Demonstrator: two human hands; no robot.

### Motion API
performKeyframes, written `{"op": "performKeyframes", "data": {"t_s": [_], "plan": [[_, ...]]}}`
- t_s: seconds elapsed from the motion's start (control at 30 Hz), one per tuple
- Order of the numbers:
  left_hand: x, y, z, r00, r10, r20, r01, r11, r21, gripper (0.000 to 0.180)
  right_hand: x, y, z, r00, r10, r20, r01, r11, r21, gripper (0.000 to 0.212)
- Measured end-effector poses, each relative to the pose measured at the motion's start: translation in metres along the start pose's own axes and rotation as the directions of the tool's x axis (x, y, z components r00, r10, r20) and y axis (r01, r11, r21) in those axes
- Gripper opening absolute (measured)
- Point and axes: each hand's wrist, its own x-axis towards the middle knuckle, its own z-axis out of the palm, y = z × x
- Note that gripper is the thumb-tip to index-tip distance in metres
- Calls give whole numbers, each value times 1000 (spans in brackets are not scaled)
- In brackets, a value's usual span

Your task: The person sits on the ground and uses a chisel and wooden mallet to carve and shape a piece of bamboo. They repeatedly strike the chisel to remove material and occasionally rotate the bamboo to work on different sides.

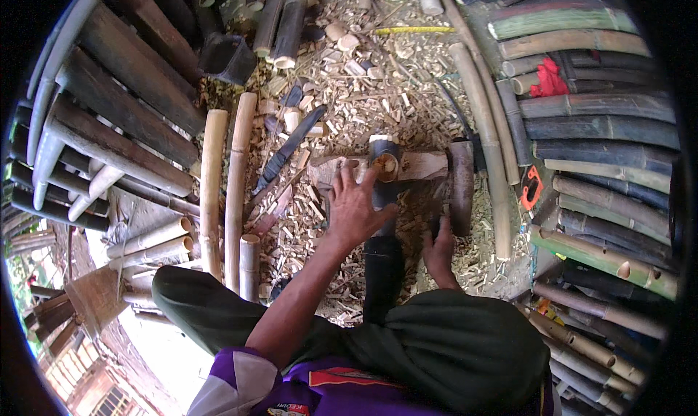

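Note:
A dark bamboo tube [383, 267] lies lengthwise in front of me, its far end resting over a pale wooden block [427, 165]. Near that end a cut opening [387, 167] shows its light inside. My left hand [355, 209] is over the tube's left side with fingers spread, fingertips close to the opening; whether they touch it I cannot tell. Low on the right, my right hand [439, 247] has its fingers closed around something dark and narrow that I cannot make out. Just beyond it sits a thick brown bamboo piece [460, 188].
Chips and shavings [363, 103] cover the ground. A dark sheath-like strip [291, 148] lies left of the block. Bamboo poles [240, 176] flank the area, with stacked poles [596, 129] at right. An orange-handled tool [532, 187] and red cloth [550, 78] rest there.

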Motion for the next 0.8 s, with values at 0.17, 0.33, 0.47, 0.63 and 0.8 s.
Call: {"op": "performKeyframes", "data": {"t_s": [0.17, 0.33, 0.47, 0.63, 0.8], "plan": [[28, 6, 32, 998, -51, 35, 47, 991, 126, 76, -12, 21, -11, 996, -63, -62, 52, 985, -167, 53], [29, 8, 43, 996, 10, 88, -21, 991, 133, 65, 46, 82, -101, 882, 112, -457, -303, 878, -370, 62], [13, 6, 55, 999, 49, -23, -47, 996, 81, 61, 51, 146, -141, 941, 295, -168, -339, 839, -425, 70], [3, 21, 20, 890, 324, -322, -340, 940, 6, 38, 43, 145, -144, 948, 238, -213, -283, 935, -214, 59], [27, 67, -19, 999, 36, 21, 1, 488, -873, 66, 10, 19, -132, 932, 243, -269, -268, 962, -59, 61]]}}
